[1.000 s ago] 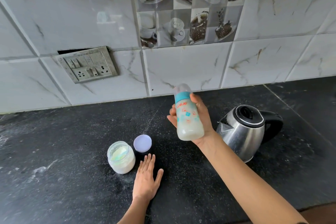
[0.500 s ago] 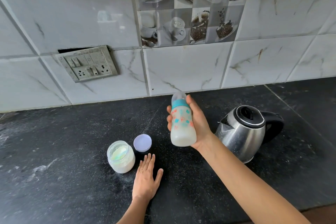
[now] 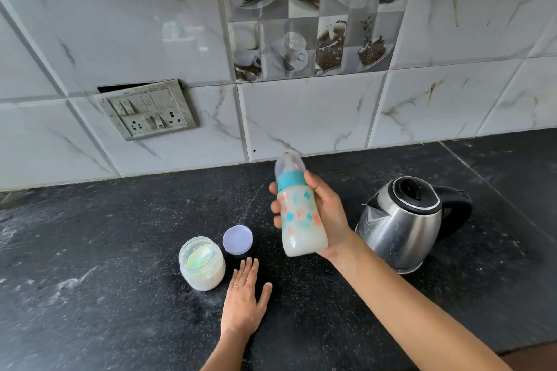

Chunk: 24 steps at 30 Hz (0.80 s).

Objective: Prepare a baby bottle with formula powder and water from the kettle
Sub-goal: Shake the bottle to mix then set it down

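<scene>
My right hand (image 3: 325, 214) grips a baby bottle (image 3: 300, 220) above the counter, nipple end up and tilted slightly left. The bottle has a teal collar, coloured prints and milky white liquid inside. My left hand (image 3: 244, 301) rests flat on the black counter (image 3: 105, 250), fingers apart, holding nothing. Just left of it stands an open glass jar of white formula powder (image 3: 202, 263), and its pale purple lid (image 3: 237, 239) lies behind my fingertips. A steel kettle (image 3: 404, 223) with a black lid and handle stands to the right of the bottle.
A tiled wall runs along the back of the counter, with a switch and socket plate (image 3: 149, 108) at the left. White powder dusts the counter at the left. The counter's front edge shows at the lower right.
The bottle has shifted in my right hand, from leaning left a second ago to more upright and slightly lower, with small changes in tilt. My left hand has stayed flat on the counter.
</scene>
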Tool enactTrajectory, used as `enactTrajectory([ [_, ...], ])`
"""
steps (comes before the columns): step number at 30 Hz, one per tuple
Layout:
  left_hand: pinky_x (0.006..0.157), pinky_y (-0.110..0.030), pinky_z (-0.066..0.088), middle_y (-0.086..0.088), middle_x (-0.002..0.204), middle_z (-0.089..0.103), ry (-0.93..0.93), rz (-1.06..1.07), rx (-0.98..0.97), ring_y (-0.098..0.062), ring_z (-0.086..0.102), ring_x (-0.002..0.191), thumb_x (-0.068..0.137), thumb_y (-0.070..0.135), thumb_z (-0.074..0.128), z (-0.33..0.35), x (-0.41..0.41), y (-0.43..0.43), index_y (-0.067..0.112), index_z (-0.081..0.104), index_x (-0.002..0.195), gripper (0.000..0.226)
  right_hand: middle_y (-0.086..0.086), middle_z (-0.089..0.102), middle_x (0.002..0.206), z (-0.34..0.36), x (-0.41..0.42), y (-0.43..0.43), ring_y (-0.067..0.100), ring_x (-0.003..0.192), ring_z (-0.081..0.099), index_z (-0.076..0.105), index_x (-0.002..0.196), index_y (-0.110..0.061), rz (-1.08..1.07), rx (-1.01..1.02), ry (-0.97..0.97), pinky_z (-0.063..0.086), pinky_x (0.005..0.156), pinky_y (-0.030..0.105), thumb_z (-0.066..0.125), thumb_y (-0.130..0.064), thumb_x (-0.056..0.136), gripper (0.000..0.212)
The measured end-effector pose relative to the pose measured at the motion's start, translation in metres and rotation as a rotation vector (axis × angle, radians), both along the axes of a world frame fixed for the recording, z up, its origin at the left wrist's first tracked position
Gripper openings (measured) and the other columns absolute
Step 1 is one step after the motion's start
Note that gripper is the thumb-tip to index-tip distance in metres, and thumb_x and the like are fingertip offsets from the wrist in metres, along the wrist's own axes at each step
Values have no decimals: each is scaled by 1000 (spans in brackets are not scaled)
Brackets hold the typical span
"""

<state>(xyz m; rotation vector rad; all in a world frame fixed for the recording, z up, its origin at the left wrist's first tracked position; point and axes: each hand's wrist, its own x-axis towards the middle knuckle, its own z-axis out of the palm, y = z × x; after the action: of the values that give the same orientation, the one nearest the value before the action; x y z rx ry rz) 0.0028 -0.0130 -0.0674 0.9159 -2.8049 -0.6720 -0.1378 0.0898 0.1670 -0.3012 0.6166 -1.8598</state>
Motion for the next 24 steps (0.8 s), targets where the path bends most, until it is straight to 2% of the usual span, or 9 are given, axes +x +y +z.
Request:
enactTrajectory([
  [2, 109, -13, -19, 5, 157, 9, -2, -2, -4, -2, -8, 140, 72, 79, -12, -1, 0, -1, 17, 13, 150, 102, 8, 65, 91, 6, 2, -1, 19, 66, 62, 72, 90, -7, 3, -15, 54, 55, 57, 30, 44, -38, 87, 43],
  [6, 109, -13, -19, 5, 157, 8, -1, -4, -14, -2, -9, 140, 72, 79, -13, -1, 0, 1, 17, 13, 150, 102, 11, 63, 90, 10, -9, -7, 22, 64, 63, 68, 91, -3, -129, -116, -183, 56, 57, 31, 62, -36, 80, 35],
  [8, 109, -13, -19, 4, 157, 11, 10, 2, -4, -2, -7, 140, 73, 79, -11, 0, 0, 1, 16, 15, 149, 102, 9, 64, 91, 3, -4, -4, 20, 65, 63, 71, 93, -5, -31, -102, -55, 55, 56, 30, 66, -38, 76, 38],
  [11, 109, -13, -19, 5, 157, 9, 7, -6, -11, -2, -8, 140, 72, 79, -11, 0, 1, 0, 17, 14, 150, 102, 8, 65, 90, 2, 1, -4, 19, 64, 62, 69, 95, -6, -15, -13, 70, 54, 56, 30, 54, -39, 83, 38],
  [15, 109, -13, -19, 4, 157, 10, -4, 2, -17, -1, -8, 140, 79, 74, 5, 2, 1, 2, 17, 14, 150, 91, 10, 63, 88, 5, -13, -8, 20, 62, 63, 60, 99, -5, -185, -34, -244, 56, 55, 29, 56, -38, 84, 37],
  [19, 108, -12, -19, 4, 157, 10, 2, -1, -27, -1, -9, 139, 77, 75, 2, 3, 0, 1, 18, 14, 150, 93, 7, 64, 88, 5, -2, -2, 18, 61, 61, 60, 101, -7, -52, 60, 29, 54, 53, 28, 47, -40, 86, 39],
  [20, 108, -12, -19, 4, 157, 10, 7, 3, -26, -1, -8, 139, 79, 73, 5, 3, 0, 1, 17, 15, 149, 91, 7, 64, 87, 7, -4, -4, 18, 61, 61, 60, 99, -7, -70, 53, 22, 54, 53, 28, 47, -40, 86, 38],
  [23, 107, -11, -21, 5, 156, 7, 5, -5, -30, 0, -10, 139, 78, 72, 4, 4, 0, 3, 17, 14, 150, 90, 9, 63, 84, 10, -14, -8, 19, 60, 63, 60, 95, -5, -207, -33, -255, 56, 54, 27, 54, -39, 87, 36],
  [24, 107, -11, -21, 5, 156, 8, 13, -6, -25, 0, -10, 139, 77, 76, 1, 4, 0, 3, 17, 14, 150, 94, 8, 63, 84, 9, -13, -8, 19, 60, 63, 60, 95, -5, -200, -34, -263, 56, 54, 27, 54, -41, 87, 37],
])
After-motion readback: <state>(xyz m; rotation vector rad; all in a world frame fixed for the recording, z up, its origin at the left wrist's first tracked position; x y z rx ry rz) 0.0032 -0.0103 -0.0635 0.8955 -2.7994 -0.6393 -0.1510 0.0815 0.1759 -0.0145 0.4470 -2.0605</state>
